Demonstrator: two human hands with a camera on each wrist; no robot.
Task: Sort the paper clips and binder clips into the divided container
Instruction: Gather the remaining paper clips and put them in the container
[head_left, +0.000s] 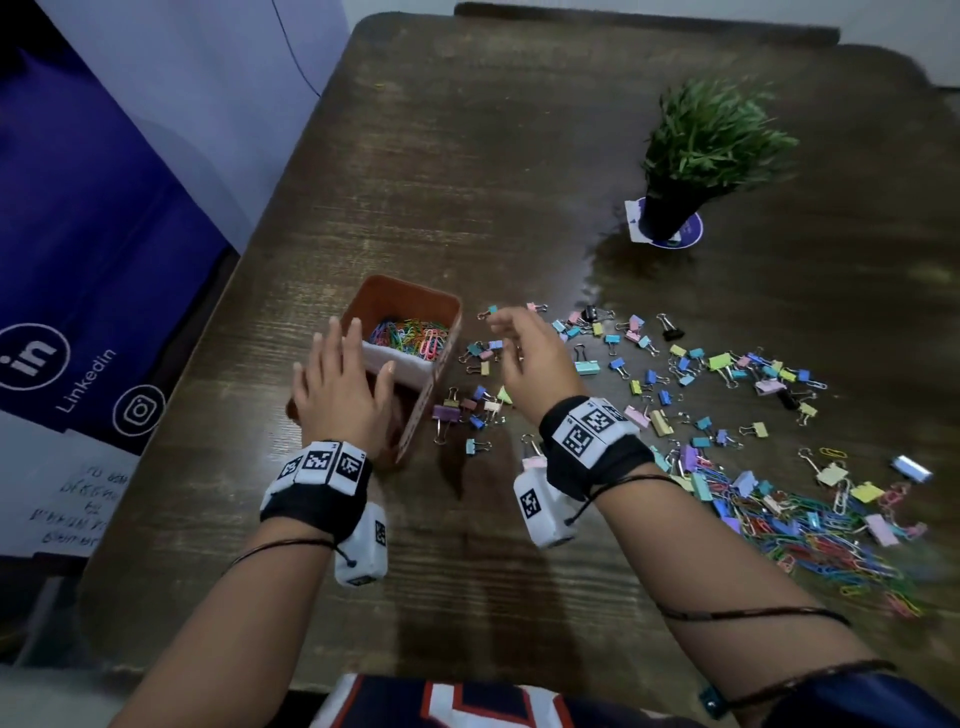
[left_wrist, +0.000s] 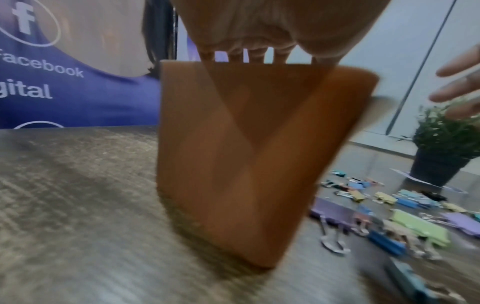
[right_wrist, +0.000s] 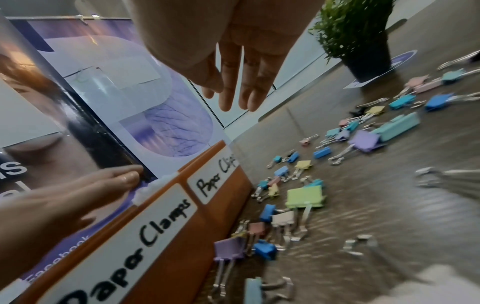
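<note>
While the orange divided container (head_left: 445, 332) sits left of centre on the dark wood surface (head_left: 519, 156), its far compartment holds a heap of coloured paper clips (head_left: 410, 335); the near compartment is hidden under the left hand (head_left: 340, 387). Side labels read "Paper Clips" (right_wrist: 217, 178) and "Paper Clamps" (right_wrist: 153, 230). Left hand lies flat over the near half, fingers straight and spread, holding nothing. Right hand (head_left: 524, 353) hovers just right of the container, fingers loosely extended, nothing held (wrist view confirms). Pastel binder clips (head_left: 691, 364) lie scattered to the right on the surface, some just beside the container wall. More paper clips (head_left: 815, 535) piled at near right. Potted plant (head_left: 711, 140) well beyond. Purple banner (head_left: 78, 234) at left.
</note>
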